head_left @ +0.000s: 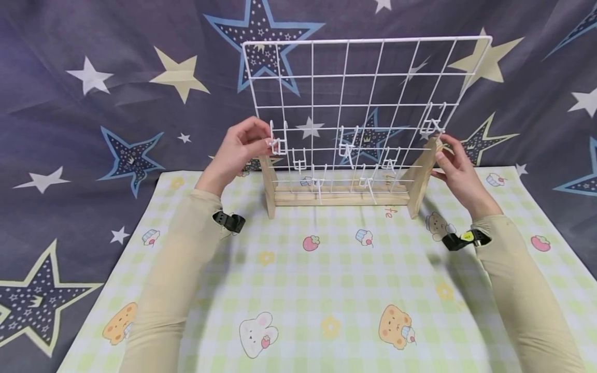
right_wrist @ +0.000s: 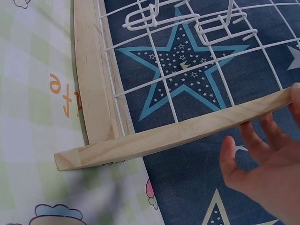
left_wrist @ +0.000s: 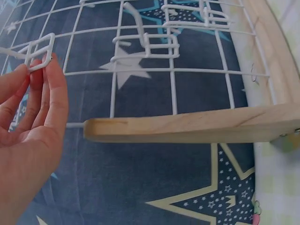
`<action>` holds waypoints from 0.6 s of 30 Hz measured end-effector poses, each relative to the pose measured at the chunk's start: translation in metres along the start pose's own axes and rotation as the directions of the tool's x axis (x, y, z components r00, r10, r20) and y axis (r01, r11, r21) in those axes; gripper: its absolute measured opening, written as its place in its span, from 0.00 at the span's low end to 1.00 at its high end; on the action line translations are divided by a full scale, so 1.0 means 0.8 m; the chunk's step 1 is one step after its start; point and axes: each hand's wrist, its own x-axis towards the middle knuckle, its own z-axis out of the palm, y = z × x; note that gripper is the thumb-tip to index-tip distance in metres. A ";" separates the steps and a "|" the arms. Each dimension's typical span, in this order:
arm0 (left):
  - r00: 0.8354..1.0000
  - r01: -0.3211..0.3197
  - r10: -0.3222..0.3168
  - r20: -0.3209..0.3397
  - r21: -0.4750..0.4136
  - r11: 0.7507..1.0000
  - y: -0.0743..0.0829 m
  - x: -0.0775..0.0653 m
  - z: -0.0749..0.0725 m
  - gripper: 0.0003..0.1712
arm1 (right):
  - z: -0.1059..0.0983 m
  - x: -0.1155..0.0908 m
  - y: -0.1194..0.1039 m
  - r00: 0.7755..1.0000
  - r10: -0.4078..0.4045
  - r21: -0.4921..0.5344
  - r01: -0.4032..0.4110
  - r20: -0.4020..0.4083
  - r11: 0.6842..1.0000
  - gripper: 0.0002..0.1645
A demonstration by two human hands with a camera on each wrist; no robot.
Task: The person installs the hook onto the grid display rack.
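Note:
A white wire grid panel [head_left: 312, 76] stands tilted in a wooden stand, with several white wire hooks hung on its lower half. My left hand [head_left: 238, 150] pinches the leftmost hook [left_wrist: 48, 55] between thumb and fingers, at the panel's left edge just above the left wooden upright [head_left: 268, 181]. On the other side, my right hand [head_left: 466, 173] holds the top end of the right wooden upright [right_wrist: 187, 131], its fingers bent around the edge. Close above that hand hangs another hook [head_left: 432, 124]. More hooks, one of them the centre hook [head_left: 346, 150], sit between the hands.
The stand's wooden crossbar [head_left: 340, 199] rests near the back of a table under a green-and-white checked cloth [head_left: 298, 290] printed with cartoon figures. Directly behind rises a dark curtain [head_left: 140, 31] with stars. Both wrists carry black straps.

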 end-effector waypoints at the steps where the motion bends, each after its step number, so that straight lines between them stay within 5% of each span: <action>1: 1.000 -0.005 0.005 -0.018 -0.007 1.000 0.002 0.001 -0.001 0.06 | 0.000 0.000 0.000 1.000 0.002 0.001 -0.002 0.000 1.000 0.25; 18: 0.951 -0.126 0.095 -0.293 -0.086 0.988 0.013 0.020 0.006 0.07 | 0.001 -0.001 0.000 0.999 0.042 -0.035 -0.042 0.009 0.999 0.27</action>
